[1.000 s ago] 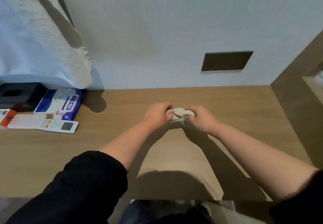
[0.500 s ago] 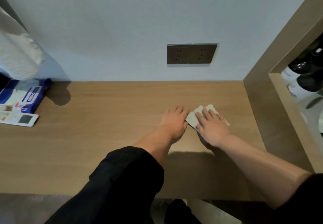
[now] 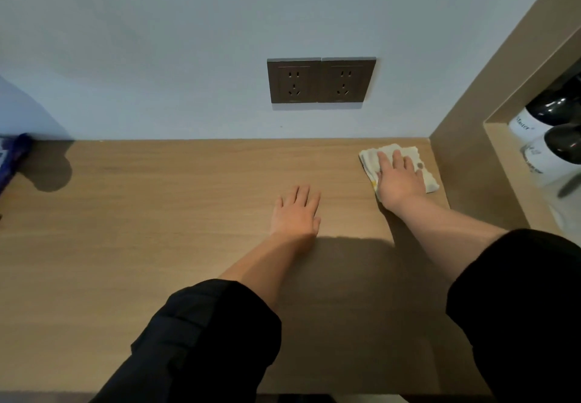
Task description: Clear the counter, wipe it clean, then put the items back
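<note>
Cloth [image 3: 367, 158] lies flat under right hand [image 3: 398, 179], left hand [image 3: 297, 210] apart

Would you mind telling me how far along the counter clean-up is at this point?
Clearing looks mostly done: the counter is bare across the middle. Wiping is in hand: the right hand presses a cloth flat in the far right corner, while the left hand rests open on the wood. Left: wiping the rest, then returning the items; a blue packet sits at the left edge.
</note>
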The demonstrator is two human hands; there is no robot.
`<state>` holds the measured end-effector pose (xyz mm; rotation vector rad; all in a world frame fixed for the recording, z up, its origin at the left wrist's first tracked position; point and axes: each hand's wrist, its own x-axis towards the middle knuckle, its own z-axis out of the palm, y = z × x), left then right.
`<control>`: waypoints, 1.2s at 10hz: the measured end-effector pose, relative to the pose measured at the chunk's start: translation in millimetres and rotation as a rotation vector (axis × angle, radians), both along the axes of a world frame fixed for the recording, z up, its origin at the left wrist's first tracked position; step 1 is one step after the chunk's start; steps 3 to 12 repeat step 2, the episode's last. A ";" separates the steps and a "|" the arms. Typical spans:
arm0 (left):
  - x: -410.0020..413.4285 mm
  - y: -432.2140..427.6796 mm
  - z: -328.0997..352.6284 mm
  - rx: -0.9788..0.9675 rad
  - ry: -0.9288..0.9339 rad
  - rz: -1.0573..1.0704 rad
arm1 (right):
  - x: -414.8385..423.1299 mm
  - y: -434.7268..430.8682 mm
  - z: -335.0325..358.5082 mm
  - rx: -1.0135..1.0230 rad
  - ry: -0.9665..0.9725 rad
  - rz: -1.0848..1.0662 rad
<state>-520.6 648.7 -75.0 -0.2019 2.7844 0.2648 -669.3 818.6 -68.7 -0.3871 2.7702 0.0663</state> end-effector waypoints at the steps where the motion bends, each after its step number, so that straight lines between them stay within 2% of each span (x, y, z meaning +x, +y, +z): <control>1: 6.7 -1.5 8.8 0.073 0.007 0.051 | 8.1 -9.1 9.9 -0.057 -0.001 0.001; 2: 20.0 -7.6 29.2 0.058 0.078 0.094 | 42.6 -33.7 19.9 -0.104 0.075 0.175; 12: 20.0 -7.6 29.2 0.058 0.078 0.094 | 42.6 -33.7 19.9 -0.104 0.075 0.175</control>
